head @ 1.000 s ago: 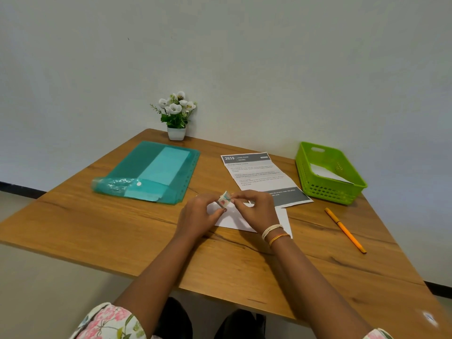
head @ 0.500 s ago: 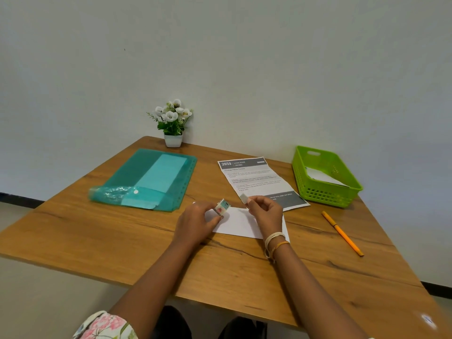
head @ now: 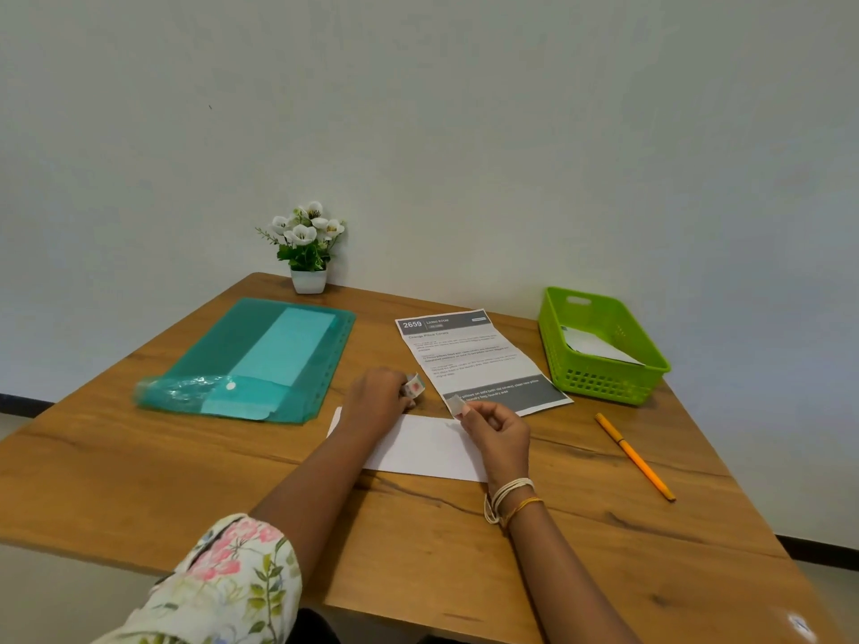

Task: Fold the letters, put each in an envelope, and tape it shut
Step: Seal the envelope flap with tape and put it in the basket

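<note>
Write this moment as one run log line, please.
step: taping envelope | left hand: holds tape roll | right hand: pinches tape piece | envelope: flat on table | letter: unfolded

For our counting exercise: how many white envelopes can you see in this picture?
2. One white envelope lies flat on the table under the hands; another envelope sits in the green basket. More may be hidden inside the teal folder.

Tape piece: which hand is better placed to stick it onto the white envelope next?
Right. The right hand already pinches the torn tape piece just above the envelope, while the left hand is occupied holding the tape roll.
</note>
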`<action>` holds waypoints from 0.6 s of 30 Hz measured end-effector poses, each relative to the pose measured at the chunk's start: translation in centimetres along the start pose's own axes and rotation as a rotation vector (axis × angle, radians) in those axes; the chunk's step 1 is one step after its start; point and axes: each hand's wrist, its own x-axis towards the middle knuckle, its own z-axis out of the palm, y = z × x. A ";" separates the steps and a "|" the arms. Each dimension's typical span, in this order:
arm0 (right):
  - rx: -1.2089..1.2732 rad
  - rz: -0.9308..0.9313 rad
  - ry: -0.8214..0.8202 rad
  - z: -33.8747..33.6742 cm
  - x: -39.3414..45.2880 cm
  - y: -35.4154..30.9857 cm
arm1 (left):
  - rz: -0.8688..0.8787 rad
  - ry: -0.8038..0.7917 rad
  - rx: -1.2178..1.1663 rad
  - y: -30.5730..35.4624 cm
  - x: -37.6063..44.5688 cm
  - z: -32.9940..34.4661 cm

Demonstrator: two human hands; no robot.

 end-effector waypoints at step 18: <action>0.221 0.060 -0.032 -2.7 1.0 -1.5 | 0.210 0.145 -0.191 4.4 -4.4 2.4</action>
